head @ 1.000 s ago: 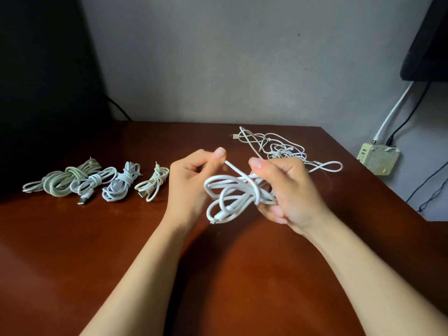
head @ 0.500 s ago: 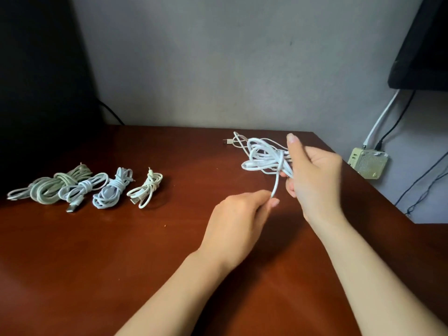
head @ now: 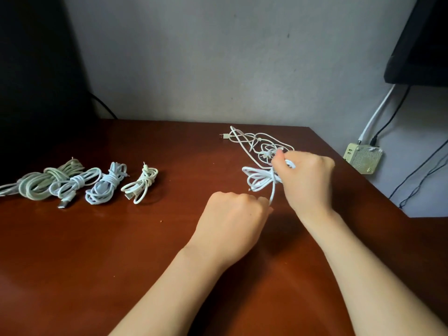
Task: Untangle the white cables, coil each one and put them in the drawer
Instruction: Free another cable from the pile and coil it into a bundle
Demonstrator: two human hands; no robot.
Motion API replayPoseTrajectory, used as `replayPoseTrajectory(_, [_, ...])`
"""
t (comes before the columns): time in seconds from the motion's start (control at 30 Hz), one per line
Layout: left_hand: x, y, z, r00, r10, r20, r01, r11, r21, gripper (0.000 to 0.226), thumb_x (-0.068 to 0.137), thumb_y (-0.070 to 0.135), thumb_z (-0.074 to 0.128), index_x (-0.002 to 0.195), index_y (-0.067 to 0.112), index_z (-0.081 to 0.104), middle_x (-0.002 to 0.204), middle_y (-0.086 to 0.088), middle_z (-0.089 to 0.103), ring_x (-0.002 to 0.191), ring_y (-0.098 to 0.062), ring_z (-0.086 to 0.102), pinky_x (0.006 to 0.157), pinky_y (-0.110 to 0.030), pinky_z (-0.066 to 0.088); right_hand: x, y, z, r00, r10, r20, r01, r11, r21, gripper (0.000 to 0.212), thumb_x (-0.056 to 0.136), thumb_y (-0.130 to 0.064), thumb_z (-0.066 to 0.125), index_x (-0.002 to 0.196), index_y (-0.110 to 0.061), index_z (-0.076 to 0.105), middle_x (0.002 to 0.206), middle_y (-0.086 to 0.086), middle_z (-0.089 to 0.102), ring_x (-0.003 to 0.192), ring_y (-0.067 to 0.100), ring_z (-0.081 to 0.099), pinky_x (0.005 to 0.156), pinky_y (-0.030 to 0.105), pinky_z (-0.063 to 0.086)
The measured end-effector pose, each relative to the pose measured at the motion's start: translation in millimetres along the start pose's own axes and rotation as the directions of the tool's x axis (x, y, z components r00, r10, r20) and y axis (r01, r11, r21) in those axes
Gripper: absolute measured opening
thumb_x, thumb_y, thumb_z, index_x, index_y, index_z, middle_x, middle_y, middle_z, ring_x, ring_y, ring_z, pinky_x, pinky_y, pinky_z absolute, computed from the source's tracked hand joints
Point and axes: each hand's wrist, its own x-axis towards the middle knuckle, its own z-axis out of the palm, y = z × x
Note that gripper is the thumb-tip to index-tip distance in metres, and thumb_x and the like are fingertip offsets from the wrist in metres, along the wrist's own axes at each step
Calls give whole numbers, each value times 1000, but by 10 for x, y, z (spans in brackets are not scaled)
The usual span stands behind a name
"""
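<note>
My right hand (head: 306, 180) grips a bundle of looped white cable (head: 258, 179) just above the brown table (head: 121, 251). A loose strand of that cable runs down to my left hand (head: 236, 220), which pinches its end with curled fingers. Behind my right hand a tangle of thin white cables (head: 261, 144) lies on the table, its plug pointing left. Several coiled cables (head: 97, 183) lie in a row at the left of the table. No drawer is in view.
The table's right edge runs diagonally beside my right arm. A beige power adapter (head: 363, 160) with white and black leads hangs on the wall at the right, under a dark screen (head: 421, 44). A dark object stands at the far left.
Both hands carried the looped cable from the centre toward the right. My left hand dropped below the bundle and drew the loose strand down; my right hand now turns its knuckles up over the loops.
</note>
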Motion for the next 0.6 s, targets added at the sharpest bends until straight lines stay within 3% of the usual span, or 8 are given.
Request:
replayPoseTrajectory(0.13, [-7, -81, -47, 995, 100, 13, -100, 994, 37, 36, 79, 23, 58, 59, 23, 27, 39, 0, 43, 32, -27, 40, 45, -20, 14, -84, 1, 114, 993, -119, -12, 116, 987, -115, 40, 80, -18, 52, 41, -12, 44, 36, 9, 40, 44, 18, 19, 50, 20, 18])
replayPoseTrajectory(0.2, [-9, -142, -69, 993, 115, 20, -116, 992, 57, 37, 77, 23, 63, 55, 23, 33, 40, 0, 44, 33, -27, 41, 45, -21, 16, -119, 18, 149, 991, -131, -2, 130, 984, -123, 40, 80, -19, 51, 41, -11, 46, 36, 9, 41, 44, 18, 19, 50, 20, 20])
replayPoseTrajectory(0.3, [-11, -221, -141, 998, 64, -21, -64, 998, 7, 32, 83, 33, 61, 54, 18, 55, 49, 1, 54, 43, -25, 53, 43, -23, 33, -122, 63, 140, 987, -154, 52, 158, 984, -88, 42, 82, -21, 50, 42, -15, 41, 39, 4, 29, 44, 20, 20, 49, 20, 21])
replayPoseTrajectory(0.43, [18, -395, -195, 981, -102, -165, 60, 969, -242, 30, 86, 42, 55, 71, 22, 72, 66, 7, 57, 61, -17, 54, 52, -30, 42, -80, 37, 83, 958, -262, 112, 263, 965, 8, 43, 88, -23, 52, 52, -20, 29, 50, -4, 18, 45, 20, 19, 49, 23, 13])
replayPoseTrajectory(0.5, [17, -478, -158, 971, -187, -148, 115, 911, -396, 28, 87, 43, 56, 77, 22, 70, 71, 9, 52, 68, -13, 47, 61, -34, 40, -70, -36, 69, 945, -284, 161, 274, 958, 84, 46, 89, -25, 53, 50, -17, 31, 46, -3, 20, 43, 20, 21, 50, 25, 13])
replayPoseTrajectory(0.6, [-4, -567, -118, 942, -328, -77, 219, 769, -600, 24, 90, 43, 50, 75, 29, 62, 72, 7, 48, 73, -10, 43, 69, -28, 35, -72, -203, 7, 929, -259, 265, 196, 950, 242, 51, 91, -28, 51, 45, -10, 38, 43, -4, 25, 44, 17, 24, 48, 24, 17])
